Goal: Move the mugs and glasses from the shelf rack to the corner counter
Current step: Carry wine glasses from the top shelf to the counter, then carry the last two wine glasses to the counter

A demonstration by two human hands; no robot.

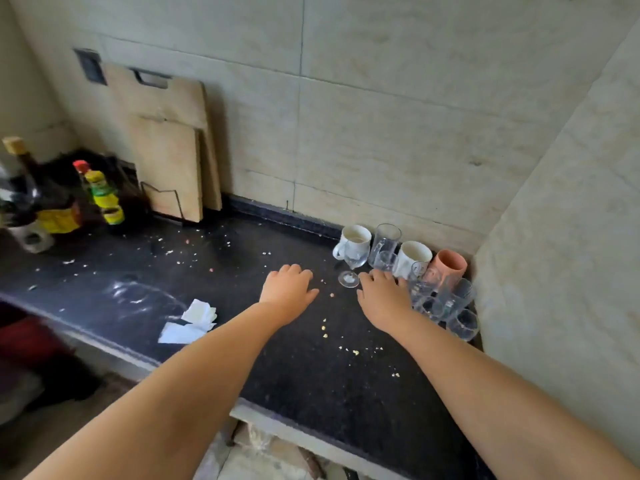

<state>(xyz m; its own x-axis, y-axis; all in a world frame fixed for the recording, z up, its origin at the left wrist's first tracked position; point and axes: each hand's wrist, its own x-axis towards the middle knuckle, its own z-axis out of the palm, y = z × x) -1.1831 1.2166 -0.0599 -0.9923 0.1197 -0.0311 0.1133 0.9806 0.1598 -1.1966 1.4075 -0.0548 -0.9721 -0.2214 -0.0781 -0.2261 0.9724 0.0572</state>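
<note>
Mugs and glasses stand grouped in the right corner of the black counter (214,271). Two white mugs (356,239) (414,256) and a pink cup (450,265) are at the back, with a tall clear glass (386,239) between the white mugs. A stemmed glass (351,268) stands in front, and several clear tumblers (446,303) line the right wall. My left hand (289,289) rests flat on the counter, left of the stemmed glass, holding nothing. My right hand (384,296) lies with spread fingers beside the glasses, its fingertips close to the stemmed glass foot and a small glass.
Two wooden cutting boards (169,147) lean on the back wall. Sauce bottles (102,195) crowd the far left. Crumpled white paper (190,323) lies near the front edge, crumbs are scattered about. Tiled walls close the corner at the right.
</note>
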